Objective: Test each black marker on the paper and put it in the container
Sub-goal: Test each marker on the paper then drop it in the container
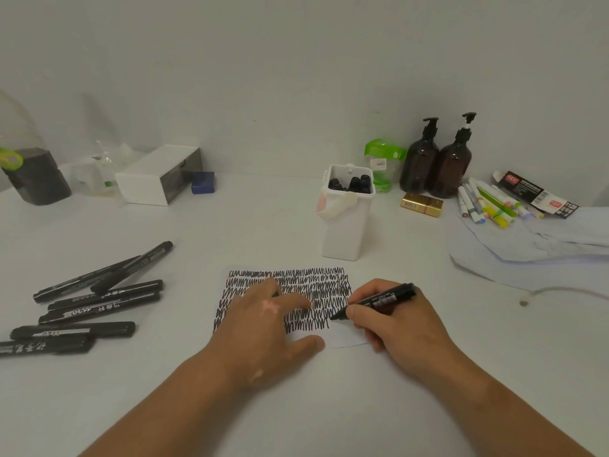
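Note:
A white paper (346, 339) covered with rows of black scribble lies in the middle of the table. My right hand (392, 321) grips an uncapped black marker (382, 300) with its tip on the paper at the end of the lowest scribble row. Resting flat on the paper's left part is my left hand (267, 321), fingers spread; a small dark bit shows between its fingers and I cannot tell what it is. Several capped black markers (99, 301) lie loose on the left. Behind the paper stands a white container (344, 225) with several black markers in it.
Two brown pump bottles (435, 163), a green pouch (384, 159) and a gold box (421, 204) stand at the back right. Coloured markers (487, 201) lie on loose sheets at the right. At the back left are a white box (158, 174), a blue block (203, 182) and a dark bottle (36, 173).

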{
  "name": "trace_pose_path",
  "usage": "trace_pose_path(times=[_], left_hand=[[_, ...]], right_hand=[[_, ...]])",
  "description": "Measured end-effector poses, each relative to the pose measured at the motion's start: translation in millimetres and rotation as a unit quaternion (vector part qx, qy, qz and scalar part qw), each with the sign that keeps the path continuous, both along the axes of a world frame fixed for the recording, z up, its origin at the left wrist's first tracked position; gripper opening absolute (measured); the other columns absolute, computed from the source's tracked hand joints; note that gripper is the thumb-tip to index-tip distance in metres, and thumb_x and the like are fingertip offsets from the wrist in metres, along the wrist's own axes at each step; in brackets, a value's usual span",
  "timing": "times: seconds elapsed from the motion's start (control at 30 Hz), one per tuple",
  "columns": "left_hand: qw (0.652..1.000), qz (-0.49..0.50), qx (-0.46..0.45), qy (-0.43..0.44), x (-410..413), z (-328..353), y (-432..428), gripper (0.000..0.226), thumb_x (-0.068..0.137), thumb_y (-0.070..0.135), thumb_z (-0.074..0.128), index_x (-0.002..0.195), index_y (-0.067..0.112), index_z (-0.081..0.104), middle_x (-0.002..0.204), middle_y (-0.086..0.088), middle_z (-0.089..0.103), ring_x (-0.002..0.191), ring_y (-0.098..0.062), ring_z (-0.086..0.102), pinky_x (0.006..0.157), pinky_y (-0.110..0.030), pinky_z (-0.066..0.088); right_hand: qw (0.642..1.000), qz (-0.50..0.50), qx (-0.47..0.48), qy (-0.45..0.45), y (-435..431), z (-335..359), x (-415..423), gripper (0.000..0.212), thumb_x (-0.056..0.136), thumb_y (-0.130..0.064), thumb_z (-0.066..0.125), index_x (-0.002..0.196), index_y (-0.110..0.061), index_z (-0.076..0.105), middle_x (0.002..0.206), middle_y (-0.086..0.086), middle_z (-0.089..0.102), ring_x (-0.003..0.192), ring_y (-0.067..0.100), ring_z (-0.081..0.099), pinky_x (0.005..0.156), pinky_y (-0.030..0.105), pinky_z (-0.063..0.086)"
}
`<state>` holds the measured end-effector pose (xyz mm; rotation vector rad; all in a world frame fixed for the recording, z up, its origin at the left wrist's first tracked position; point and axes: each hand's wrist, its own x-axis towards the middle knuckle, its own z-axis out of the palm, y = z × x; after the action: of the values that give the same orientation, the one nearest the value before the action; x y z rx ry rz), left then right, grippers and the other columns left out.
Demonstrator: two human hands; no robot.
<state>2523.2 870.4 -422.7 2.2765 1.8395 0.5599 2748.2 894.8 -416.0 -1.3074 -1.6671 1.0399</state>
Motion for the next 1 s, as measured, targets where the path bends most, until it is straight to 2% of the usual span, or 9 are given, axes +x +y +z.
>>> trace_pose_path(times=[0.17,0.37,0.5,0.63,0.77,0.9,1.0], left_hand=[[1.0,0.001,-0.006,-0.002,-0.8,-2.2,0.3,0.06,0.072,0.076,0.061,0.125,0.048,0.057,0.096,0.012,0.043,0.094,-0.01,0.046,0.093,-0.03,0.041],[1.0,0.004,-0.009,0.0,-0.7,-2.7,1.4,0.061,0.072,0.078,0.059,0.125,0.049,0.056,0.095,0.013,0.043,0.095,-0.01,0.047,0.094,-0.03,0.042],[1.0,0.0,-0.007,0.002,-1.1,-3.5,1.4,0.06,0.073,0.078,0.059,0.125,0.048,0.056,0.095,0.014,0.042,0.093,-0.009,0.044,0.095,-0.031,0.041],[1.0,-0.004,-0.007,0.001,-1.5,-3.7,1.9,0.061,0.073,0.079,0.058,0.125,0.048,0.055,0.094,0.014,0.042,0.093,-0.01,0.045,0.095,-0.031,0.041],[1.0,-0.002,-0.006,-0.001,-1.4,-3.8,2.1,0.062,0.072,0.079,0.058,0.125,0.048,0.056,0.096,0.013,0.045,0.095,-0.01,0.047,0.094,-0.031,0.042],[1.0,-0.005,-0.011,0.007,-1.5,-2.7,1.9,0.061,0.072,0.08,0.057,0.125,0.048,0.056,0.095,0.013,0.044,0.095,-0.01,0.047,0.093,-0.031,0.042],[1.0,-0.003,-0.011,0.006,-1.0,-1.9,1.7,0.061,0.072,0.08,0.058,0.124,0.048,0.056,0.095,0.013,0.044,0.094,-0.01,0.046,0.093,-0.03,0.042]], right_hand=[[1.0,-0.004,0.008,-0.028,-0.1,-0.8,0.2,0.013,0.075,-0.037,0.077,0.086,-0.029,0.074,0.056,0.006,0.067,0.045,0.014,0.059,0.051,0.018,0.046],[0.998,0.003,0.007,-0.056,-1.7,3.9,-0.7,0.005,0.076,-0.025,0.076,0.079,-0.028,0.074,0.05,-0.007,0.063,0.044,0.012,0.055,0.047,0.017,0.042],[0.998,-0.014,0.008,-0.054,-1.6,3.1,-0.5,0.006,0.083,-0.024,0.078,0.08,-0.027,0.072,0.049,-0.008,0.062,0.042,0.011,0.057,0.048,0.015,0.044],[0.997,-0.007,0.005,-0.074,-0.2,2.9,-0.3,0.005,0.074,-0.03,0.074,0.079,-0.032,0.073,0.052,-0.012,0.063,0.045,0.006,0.054,0.05,0.018,0.044],[0.998,-0.024,0.003,-0.052,0.8,1.5,-0.1,0.004,0.08,-0.03,0.076,0.08,-0.03,0.072,0.052,-0.008,0.064,0.043,0.011,0.057,0.048,0.017,0.045],[0.997,-0.02,-0.006,-0.077,0.7,3.1,0.1,0.014,0.068,-0.039,0.071,0.081,-0.032,0.072,0.058,-0.011,0.066,0.047,0.003,0.052,0.052,0.02,0.041],[0.997,-0.033,-0.002,-0.07,1.8,1.9,0.8,0.005,0.075,-0.035,0.075,0.079,-0.033,0.071,0.06,-0.014,0.067,0.048,0.0,0.053,0.056,0.021,0.04]])
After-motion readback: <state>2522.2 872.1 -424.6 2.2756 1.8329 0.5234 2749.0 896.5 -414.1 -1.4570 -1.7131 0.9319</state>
